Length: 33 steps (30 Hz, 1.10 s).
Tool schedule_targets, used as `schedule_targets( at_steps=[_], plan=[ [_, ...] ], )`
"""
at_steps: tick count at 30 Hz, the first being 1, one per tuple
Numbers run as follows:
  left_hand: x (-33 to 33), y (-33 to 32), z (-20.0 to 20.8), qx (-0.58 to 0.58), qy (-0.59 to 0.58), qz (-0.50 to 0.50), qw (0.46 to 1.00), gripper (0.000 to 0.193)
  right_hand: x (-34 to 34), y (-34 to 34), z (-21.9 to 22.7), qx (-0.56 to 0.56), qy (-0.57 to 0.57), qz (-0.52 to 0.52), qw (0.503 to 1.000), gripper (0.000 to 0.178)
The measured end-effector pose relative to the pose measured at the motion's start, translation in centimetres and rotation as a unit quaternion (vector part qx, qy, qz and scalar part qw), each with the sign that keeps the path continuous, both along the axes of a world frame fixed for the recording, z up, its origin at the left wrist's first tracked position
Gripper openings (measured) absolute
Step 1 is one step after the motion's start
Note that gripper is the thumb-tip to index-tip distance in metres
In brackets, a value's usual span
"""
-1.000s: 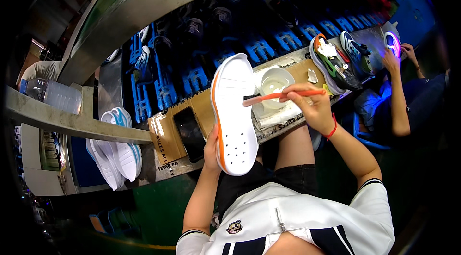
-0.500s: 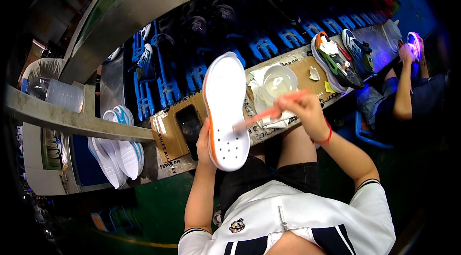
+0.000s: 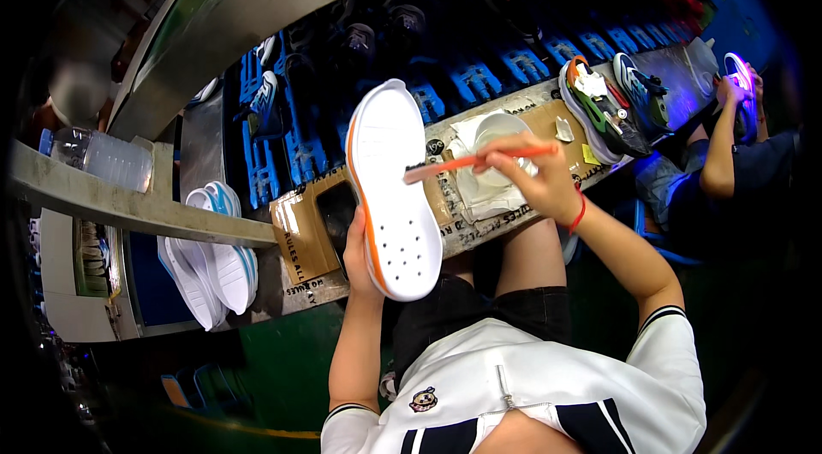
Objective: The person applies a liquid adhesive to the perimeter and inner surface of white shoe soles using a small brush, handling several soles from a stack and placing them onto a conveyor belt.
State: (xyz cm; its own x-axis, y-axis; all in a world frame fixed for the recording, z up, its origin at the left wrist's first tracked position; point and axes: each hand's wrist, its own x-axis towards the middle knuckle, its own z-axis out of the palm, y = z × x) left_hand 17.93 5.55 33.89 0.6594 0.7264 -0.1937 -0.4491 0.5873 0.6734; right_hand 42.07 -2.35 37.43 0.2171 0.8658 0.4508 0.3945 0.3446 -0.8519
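A white shoe sole [image 3: 390, 163] with an orange side edge and small holes at its lower end is held tilted in front of me. My left hand [image 3: 358, 257] grips its left edge, thumb along the side. My right hand [image 3: 538, 180] is closed around the orange handle of a brush [image 3: 449, 166]. The brush's bristle end is at the sole's right side, around mid-length; I cannot tell whether it touches. Behind my right hand is a translucent bowl [image 3: 501, 123], partly hidden, on white paper [image 3: 462, 130].
A dark phone [image 3: 338, 219] lies on cardboard [image 3: 295, 236] beside the sole. White soles [image 3: 227, 270] are stacked at left. Shoes [image 3: 638, 90] stand at right, near a co-worker's hands [image 3: 735, 90]. Blue racks [image 3: 475, 82] run behind; a metal beam [image 3: 300, 5] crosses above.
The brush has moved up the sole, from near the holes to about mid-length, and its handle lies flatter. The sole has shifted slightly left and up with my left hand.
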Motion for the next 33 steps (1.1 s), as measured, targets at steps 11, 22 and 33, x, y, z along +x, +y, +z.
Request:
schedule_targets(
  at_steps=[11,22,33],
  plan=[
    [1.4,3.3,-4.1,0.155,0.034,0.175,0.972,0.048,-5.0,-4.4,-0.7,0.008,-0.134,-0.002,0.991,0.011],
    [0.1,1.3,-5.8,0.208,0.109,0.184,0.954,0.055,-5.2,-2.3,0.2,-0.16,0.31,0.053,0.936,0.024],
    [7.9,1.7,13.0,0.343,-0.035,0.06,0.937,0.058,2.7,-3.6,3.1,0.113,0.44,-0.112,0.884,0.029]
  ],
)
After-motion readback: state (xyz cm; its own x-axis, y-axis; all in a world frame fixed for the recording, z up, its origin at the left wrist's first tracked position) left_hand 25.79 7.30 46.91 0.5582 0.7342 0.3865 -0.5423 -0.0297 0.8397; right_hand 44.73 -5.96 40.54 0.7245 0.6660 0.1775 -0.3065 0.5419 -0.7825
